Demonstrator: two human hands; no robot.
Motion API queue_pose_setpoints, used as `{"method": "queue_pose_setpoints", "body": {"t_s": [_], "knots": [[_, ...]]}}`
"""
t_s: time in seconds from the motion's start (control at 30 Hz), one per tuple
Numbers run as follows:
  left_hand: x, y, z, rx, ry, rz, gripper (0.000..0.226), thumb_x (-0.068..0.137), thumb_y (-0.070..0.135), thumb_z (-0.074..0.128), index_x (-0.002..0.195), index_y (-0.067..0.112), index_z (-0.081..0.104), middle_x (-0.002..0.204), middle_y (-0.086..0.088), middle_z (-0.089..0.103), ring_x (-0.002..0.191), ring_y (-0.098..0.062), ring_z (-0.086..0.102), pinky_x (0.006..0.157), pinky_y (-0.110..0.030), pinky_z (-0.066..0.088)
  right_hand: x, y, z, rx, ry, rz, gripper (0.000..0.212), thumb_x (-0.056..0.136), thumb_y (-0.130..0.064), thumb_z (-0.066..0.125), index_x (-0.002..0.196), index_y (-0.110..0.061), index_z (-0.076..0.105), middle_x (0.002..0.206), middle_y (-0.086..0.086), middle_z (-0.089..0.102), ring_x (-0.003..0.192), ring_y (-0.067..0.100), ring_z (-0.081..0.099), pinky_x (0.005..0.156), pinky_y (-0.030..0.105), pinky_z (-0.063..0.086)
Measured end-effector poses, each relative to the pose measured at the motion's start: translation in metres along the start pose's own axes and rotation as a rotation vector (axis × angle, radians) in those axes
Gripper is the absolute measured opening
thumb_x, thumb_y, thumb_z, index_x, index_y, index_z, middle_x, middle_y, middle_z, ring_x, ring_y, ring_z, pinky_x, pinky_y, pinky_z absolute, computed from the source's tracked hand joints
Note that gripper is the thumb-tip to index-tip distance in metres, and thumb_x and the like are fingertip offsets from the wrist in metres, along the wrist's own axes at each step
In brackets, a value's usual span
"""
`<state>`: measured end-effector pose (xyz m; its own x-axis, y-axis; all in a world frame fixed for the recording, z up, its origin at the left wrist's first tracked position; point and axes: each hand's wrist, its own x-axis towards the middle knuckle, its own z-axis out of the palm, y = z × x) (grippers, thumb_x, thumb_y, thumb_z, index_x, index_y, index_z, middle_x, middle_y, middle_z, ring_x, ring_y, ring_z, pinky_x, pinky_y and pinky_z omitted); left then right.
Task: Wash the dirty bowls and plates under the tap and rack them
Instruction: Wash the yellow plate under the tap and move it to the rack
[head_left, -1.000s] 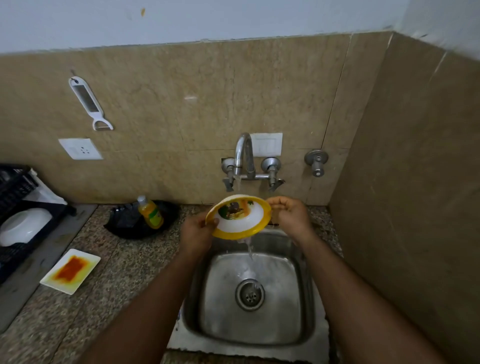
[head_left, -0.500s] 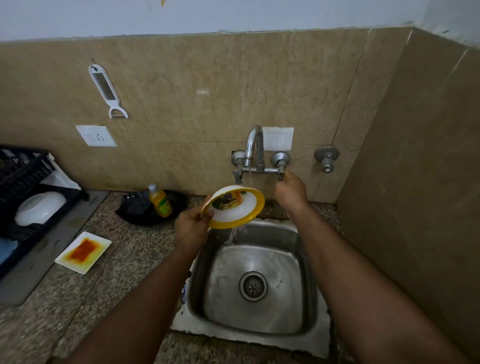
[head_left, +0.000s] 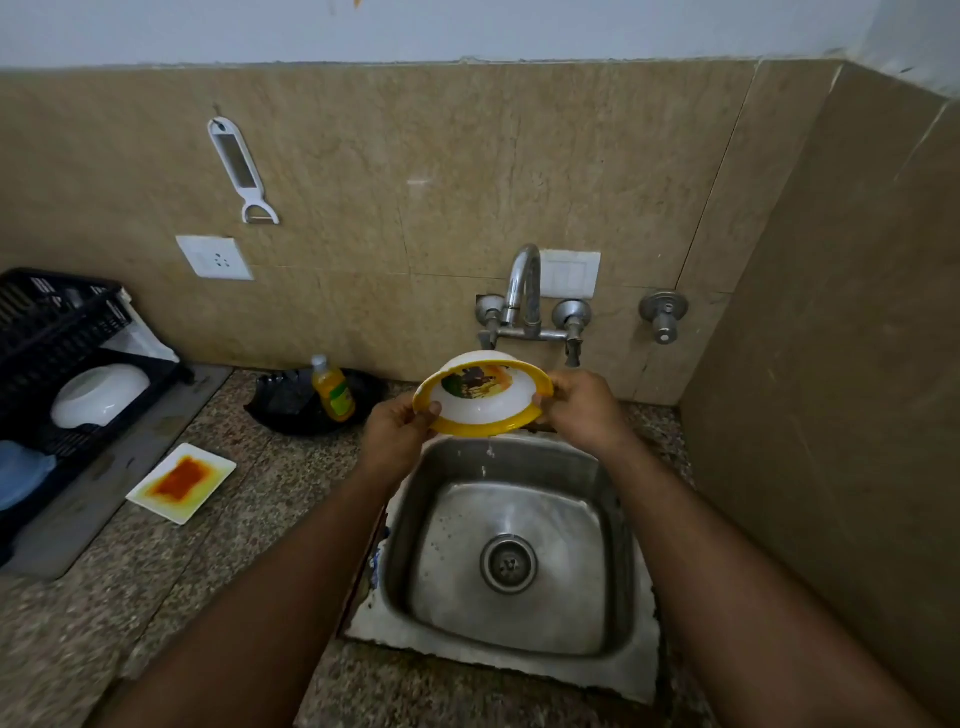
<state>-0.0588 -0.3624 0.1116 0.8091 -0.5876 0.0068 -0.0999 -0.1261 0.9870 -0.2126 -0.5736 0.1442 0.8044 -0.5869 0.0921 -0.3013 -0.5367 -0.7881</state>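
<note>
Both hands pinched the bowl (head_left: 480, 397) rim: left hand (head_left: 397, 434) at 9 o'clock, right hand (head_left: 584, 410) at 3. Bowl sat tilted, mouth toward the viewer, directly below the tap (head_left: 524, 291) spout, stains still inside.

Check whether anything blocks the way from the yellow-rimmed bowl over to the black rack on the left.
Nothing visible blocks it. Both hands hold the yellow-rimmed bowl above the sink. The soap bottle and dirty square plate sit low on the counter toward the black rack.
</note>
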Motion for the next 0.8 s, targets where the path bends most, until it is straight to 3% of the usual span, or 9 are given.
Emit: {"method": "queue_pose_setpoints", "body": {"t_s": [0.07, 0.13, 0.2, 0.33, 0.43, 0.53, 0.6, 0.7, 0.8], "knots": [[0.002, 0.003, -0.006, 0.070, 0.001, 0.032, 0.014, 0.101, 0.024, 0.065, 0.098, 0.016, 0.075, 0.083, -0.004, 0.075, 0.077, -0.020, 0.068, 0.072, -0.040, 0.055, -0.003, -0.010, -0.007, -0.049, 0.047, -0.083, 0.019, 0.091, -0.014, 0.069, 0.104, -0.023, 0.080, 0.097, -0.002, 0.079, 0.089, 0.013, 0.071, 0.083, 0.032, 0.057], [0.007, 0.005, -0.010, 0.116, 0.012, 0.081, 0.023, 0.098, 0.034, 0.066, 0.096, 0.012, 0.074, 0.086, -0.021, 0.074, 0.078, -0.040, 0.068, 0.072, -0.052, 0.059, -0.004, -0.018, -0.013, -0.068, 0.085, -0.143, 0.024, 0.091, -0.016, 0.068, 0.110, -0.026, 0.078, 0.099, -0.004, 0.079, 0.092, 0.014, 0.072, 0.084, 0.036, 0.058], [0.009, 0.014, -0.012, 0.131, 0.028, 0.125, 0.031, 0.097, 0.038, 0.065, 0.097, 0.008, 0.074, 0.088, -0.031, 0.071, 0.082, -0.049, 0.067, 0.073, -0.057, 0.059, -0.002, -0.024, -0.020, -0.084, 0.110, -0.183, 0.028, 0.090, -0.016, 0.068, 0.113, -0.030, 0.077, 0.101, -0.005, 0.079, 0.095, 0.015, 0.072, 0.085, 0.038, 0.059], [0.014, 0.034, -0.013, 0.138, 0.029, 0.200, 0.025, 0.100, 0.031, 0.065, 0.093, 0.009, 0.074, 0.086, -0.030, 0.069, 0.072, -0.025, 0.064, 0.069, -0.044, 0.056, -0.001, -0.040, -0.034, -0.119, 0.171, -0.226, 0.036, 0.092, -0.010, 0.066, 0.120, -0.030, 0.075, 0.107, -0.002, 0.078, 0.100, 0.017, 0.070, 0.083, 0.031, 0.055], [0.014, 0.047, -0.013, 0.085, 0.020, 0.197, 0.017, 0.100, 0.028, 0.066, 0.090, 0.019, 0.077, 0.083, -0.010, 0.075, 0.082, -0.013, 0.067, 0.078, -0.039, 0.054, 0.000, -0.046, -0.041, -0.133, 0.188, -0.262, 0.040, 0.091, -0.006, 0.064, 0.120, -0.031, 0.075, 0.105, -0.001, 0.079, 0.097, 0.018, 0.070, 0.080, 0.031, 0.055], [0.013, 0.056, -0.011, 0.058, 0.013, 0.210, 0.018, 0.101, 0.022, 0.065, 0.086, 0.024, 0.074, 0.077, 0.010, 0.075, 0.078, -0.004, 0.067, 0.074, -0.028, 0.052, 0.000, -0.048, -0.044, -0.139, 0.195, -0.273, 0.034, 0.092, -0.009, 0.066, 0.116, -0.030, 0.076, 0.094, -0.001, 0.078, 0.089, 0.020, 0.069, 0.073, 0.027, 0.049], [0.011, 0.059, -0.011, 0.046, -0.001, 0.211, 0.015, 0.101, 0.021, 0.064, 0.090, 0.022, 0.075, 0.082, 0.011, 0.076, 0.082, -0.003, 0.069, 0.076, -0.024, 0.052, 0.000, -0.049, -0.045, -0.122, 0.198, -0.269, 0.030, 0.093, -0.010, 0.067, 0.113, -0.030, 0.076, 0.090, -0.002, 0.076, 0.087, 0.018, 0.068, 0.072, 0.027, 0.048], [0.010, 0.061, -0.013, 0.052, -0.014, 0.226, 0.016, 0.101, 0.023, 0.064, 0.102, 0.014, 0.077, 0.097, 0.000, 0.080, 0.097, -0.015, 0.074, 0.086, -0.031, 0.057, -0.002, -0.051, -0.046, -0.105, 0.196, -0.263, 0.029, 0.093, -0.009, 0.066, 0.110, -0.030, 0.076, 0.087, -0.007, 0.073, 0.085, 0.016, 0.067, 0.070, 0.024, 0.046], [0.009, 0.064, -0.011, 0.046, -0.004, 0.206, 0.013, 0.101, 0.022, 0.064, 0.098, 0.017, 0.076, 0.093, 0.002, 0.079, 0.092, -0.010, 0.073, 0.082, -0.026, 0.056, -0.002, -0.052, -0.046, -0.123, 0.202, -0.246, 0.029, 0.092, -0.007, 0.066, 0.109, -0.029, 0.077, 0.085, -0.008, 0.071, 0.083, 0.014, 0.066, 0.064, 0.018, 0.039]]}}
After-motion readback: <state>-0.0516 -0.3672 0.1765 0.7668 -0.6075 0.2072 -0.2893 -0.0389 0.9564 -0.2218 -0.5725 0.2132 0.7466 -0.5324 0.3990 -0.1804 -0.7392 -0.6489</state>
